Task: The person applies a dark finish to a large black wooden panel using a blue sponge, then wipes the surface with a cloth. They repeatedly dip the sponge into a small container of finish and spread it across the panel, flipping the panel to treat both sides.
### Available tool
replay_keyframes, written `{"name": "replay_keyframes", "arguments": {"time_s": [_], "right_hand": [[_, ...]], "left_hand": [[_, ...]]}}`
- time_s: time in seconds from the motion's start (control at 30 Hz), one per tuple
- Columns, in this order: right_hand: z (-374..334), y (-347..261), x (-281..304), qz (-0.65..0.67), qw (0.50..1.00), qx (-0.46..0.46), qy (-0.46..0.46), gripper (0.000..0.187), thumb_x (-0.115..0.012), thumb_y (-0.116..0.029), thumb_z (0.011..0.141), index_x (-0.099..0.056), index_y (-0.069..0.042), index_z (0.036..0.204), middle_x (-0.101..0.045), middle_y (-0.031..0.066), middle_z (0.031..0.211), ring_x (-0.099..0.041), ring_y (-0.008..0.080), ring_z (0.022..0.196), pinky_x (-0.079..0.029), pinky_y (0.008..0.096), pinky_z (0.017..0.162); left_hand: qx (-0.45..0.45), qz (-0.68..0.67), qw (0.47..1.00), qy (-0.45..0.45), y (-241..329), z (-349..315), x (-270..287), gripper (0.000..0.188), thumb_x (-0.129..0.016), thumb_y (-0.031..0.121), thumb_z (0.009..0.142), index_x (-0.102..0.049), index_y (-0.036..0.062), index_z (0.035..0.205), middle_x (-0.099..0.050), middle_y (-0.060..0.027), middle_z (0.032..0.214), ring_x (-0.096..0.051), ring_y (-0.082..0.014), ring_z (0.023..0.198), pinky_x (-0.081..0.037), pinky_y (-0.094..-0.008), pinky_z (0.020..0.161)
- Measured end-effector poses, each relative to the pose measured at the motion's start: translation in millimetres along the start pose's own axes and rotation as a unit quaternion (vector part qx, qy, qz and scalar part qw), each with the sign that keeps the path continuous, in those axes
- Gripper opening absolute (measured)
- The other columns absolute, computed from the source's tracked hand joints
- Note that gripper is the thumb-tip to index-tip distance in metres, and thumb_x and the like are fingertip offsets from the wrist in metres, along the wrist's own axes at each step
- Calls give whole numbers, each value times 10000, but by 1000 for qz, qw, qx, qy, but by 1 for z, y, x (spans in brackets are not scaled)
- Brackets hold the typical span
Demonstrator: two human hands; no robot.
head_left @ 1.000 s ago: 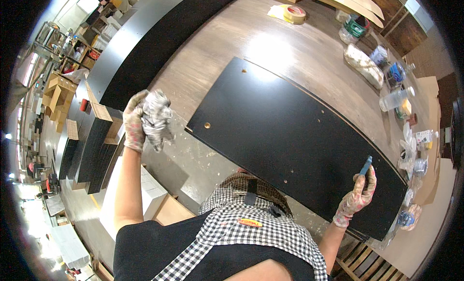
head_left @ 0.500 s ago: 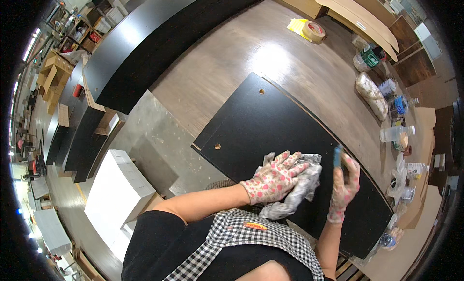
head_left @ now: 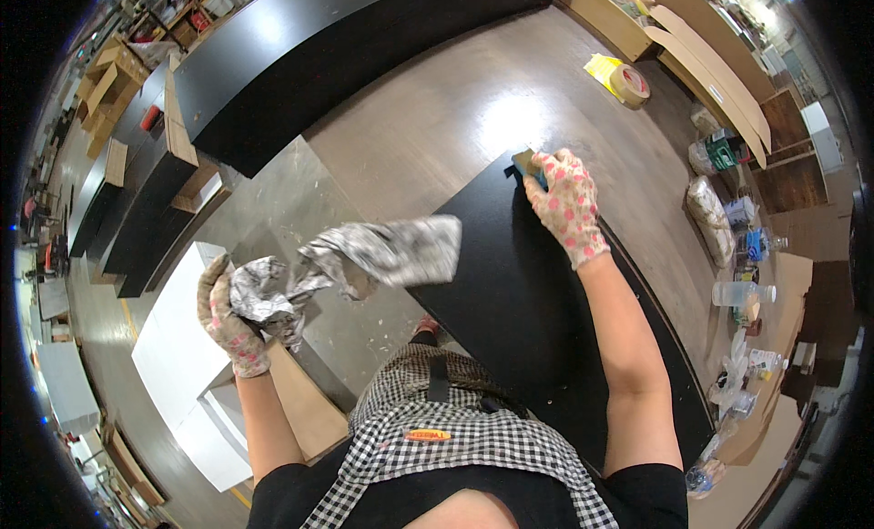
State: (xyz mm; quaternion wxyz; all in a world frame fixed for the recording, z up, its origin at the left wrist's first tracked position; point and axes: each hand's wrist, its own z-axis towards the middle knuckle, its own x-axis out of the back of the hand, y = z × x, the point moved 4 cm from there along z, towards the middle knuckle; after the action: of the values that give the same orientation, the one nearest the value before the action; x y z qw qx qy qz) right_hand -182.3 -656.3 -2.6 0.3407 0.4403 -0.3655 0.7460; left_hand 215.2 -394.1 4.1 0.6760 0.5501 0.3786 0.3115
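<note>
My left hand (head_left: 232, 320), in a glove with a pink pattern, is closed on one end of a crumpled grey-and-white cloth (head_left: 382, 253). It is held out to the left, and the cloth's blurred loose end trails to the right, over the near floor and the black panel's edge. The black panel (head_left: 492, 283) lies flat on the table before me. At its far corner my right hand (head_left: 569, 197), in a matching glove, grips a small blue-and-tan block (head_left: 526, 162). Its exact kind is unclear, and my fingers cover part of it.
A large curved black board (head_left: 300, 65) stands at the far left. White boxes or panels (head_left: 177, 356) are below my left hand. A tape roll (head_left: 629, 85) lies on the brown table (head_left: 410, 119). Bottles (head_left: 742, 294), bags and cardboard (head_left: 715, 69) line the right side.
My left hand has lifted the cloth off the panel and swung it left. My right hand has moved away from me with the block, to the panel's far corner. The view has shifted too.
</note>
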Motion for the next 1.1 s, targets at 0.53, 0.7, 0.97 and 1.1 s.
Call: {"name": "replay_keyframes", "arguments": {"time_s": [0.53, 0.7, 0.97, 1.1], "right_hand": [[-132, -13, 59, 319, 928, -128, 145, 317, -700, -7, 860, -662, -48, 1172, -667, 101, 1087, -639, 230, 996, -522, 356, 890], [-205, 65, 47, 358, 851, -245, 297, 308, -610, -54, 970, -621, -5, 1274, -629, 75, 1191, -607, 151, 1006, -508, 287, 885], [-215, 70, 37, 402, 801, -339, 284, 371, -594, -116, 982, -569, 18, 1327, -613, 98, 1235, -600, 153, 1009, -501, 296, 883], [-211, 69, 40, 427, 794, -336, 273, 394, -582, -108, 989, -538, 20, 1360, -577, 128, 1311, -575, 207, 1174, -478, 328, 992]], "left_hand": [[-19, -1, 900, -435, 44, -92, -145, 501, -719, 290, 879, -605, 101, 1329, -670, -103, 1180, -645, -251, 1097, -540, -414, 953], [-371, 361, 520, -679, -44, -171, -258, 738, -679, 485, 867, -468, 135, 1482, -391, -135, 1566, -280, -416, 1474, -207, -562, 1202], [-354, 403, 644, -545, -81, -138, -380, 667, -590, 373, 943, -397, 51, 1494, -320, -207, 1582, -276, -411, 1474, -239, -489, 1219], [-338, 439, 675, -487, -84, -136, -230, 707, -633, 251, 887, -379, 39, 1512, -305, -207, 1597, -259, -387, 1490, -221, -477, 1226]]}}
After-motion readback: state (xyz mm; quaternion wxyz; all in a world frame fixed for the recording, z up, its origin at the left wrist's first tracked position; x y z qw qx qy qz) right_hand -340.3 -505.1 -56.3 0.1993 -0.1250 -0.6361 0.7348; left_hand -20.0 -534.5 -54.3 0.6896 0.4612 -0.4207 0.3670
